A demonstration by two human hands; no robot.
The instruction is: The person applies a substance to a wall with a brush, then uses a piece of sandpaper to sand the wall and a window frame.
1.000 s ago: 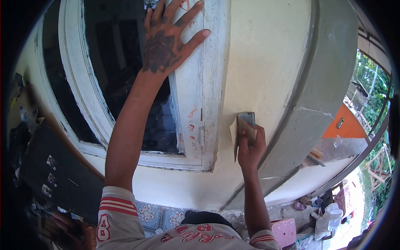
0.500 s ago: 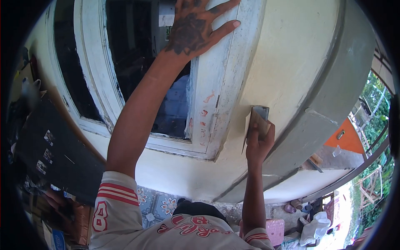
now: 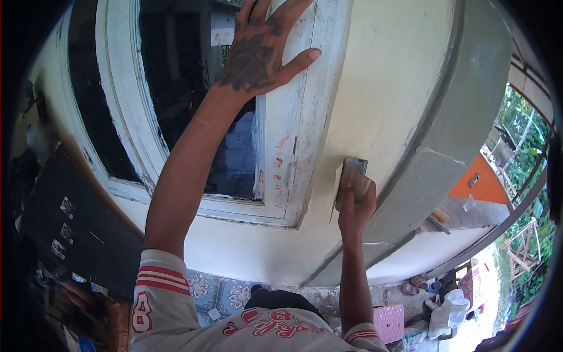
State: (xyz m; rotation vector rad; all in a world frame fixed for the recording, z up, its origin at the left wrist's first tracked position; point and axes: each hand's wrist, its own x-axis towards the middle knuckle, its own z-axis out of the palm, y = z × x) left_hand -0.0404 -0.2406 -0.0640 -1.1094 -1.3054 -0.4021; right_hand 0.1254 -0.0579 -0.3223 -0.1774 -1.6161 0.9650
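Note:
My left hand [image 3: 255,56] rests with fingers spread on the white window frame [image 3: 302,105], its upper fingertips cut off by the top of the view. My right hand [image 3: 356,205] grips a tan sheet of sandpaper [image 3: 352,174], which appears folded around a grey flat block. The thumb presses on the paper's outer side. Block and paper are against the cream wall [image 3: 375,105], just right of the frame's lower corner. Whatever lies under the block is hidden.
Dark glass [image 3: 234,152] fills the window. A grey pillar [image 3: 463,105] stands to the right, with an orange panel [image 3: 481,182] beyond it. A black board [image 3: 76,217] leans at the left. Patterned tiles [image 3: 220,293], a pink seat [image 3: 388,322] and a white bag [image 3: 448,314] lie below.
The view has shifted slightly. My left hand sits a little lower and further left against the window frame. My right hand has moved slightly down the wall, still holding the sandpaper.

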